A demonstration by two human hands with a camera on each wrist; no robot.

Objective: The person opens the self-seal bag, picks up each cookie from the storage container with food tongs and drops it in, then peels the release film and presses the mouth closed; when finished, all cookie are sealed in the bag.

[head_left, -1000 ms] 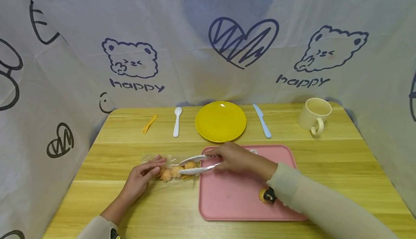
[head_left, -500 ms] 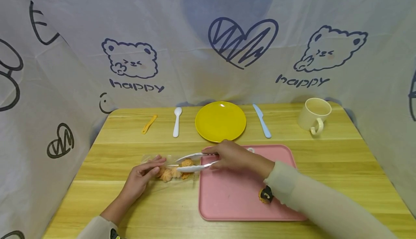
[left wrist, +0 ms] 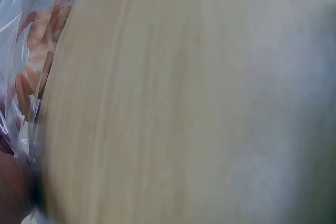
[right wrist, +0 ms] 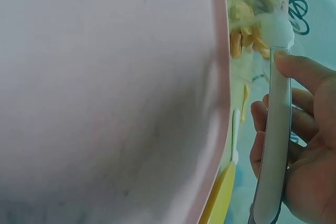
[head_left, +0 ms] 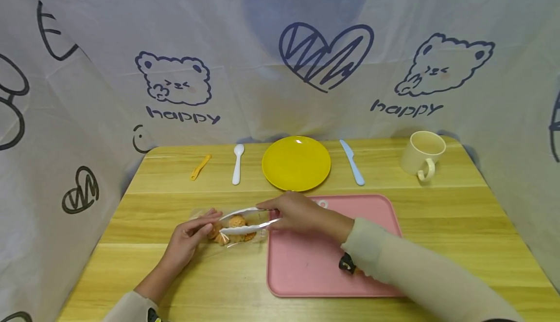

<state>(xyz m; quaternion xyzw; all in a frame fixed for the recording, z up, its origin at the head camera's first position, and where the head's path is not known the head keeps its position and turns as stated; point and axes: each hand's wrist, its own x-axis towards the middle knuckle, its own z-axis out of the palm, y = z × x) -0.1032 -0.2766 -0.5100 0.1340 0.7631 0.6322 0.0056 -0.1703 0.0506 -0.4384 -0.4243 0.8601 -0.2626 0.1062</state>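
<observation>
My left hand grips the left end of a clear plastic bag of golden cookies, lying on the table. In my right hand is a pair of white tongs, held near the middle with the thumb on one arm. The tongs' arms reach into the bag's right end, one on each side of a cookie; whether they touch it I cannot tell. More cookies lie beside my left fingers. The right hand is above the left edge of the pink tray.
Along the back stand a yellow plate and a cream mug. A white spoon, an orange spreader-like piece and a pale blue knife lie there too. Something golden on the tray is mostly hidden by my right wrist.
My right hand has moved left, bringing the tongs deeper into the bag around the cookies. The left hand has stayed in place.
</observation>
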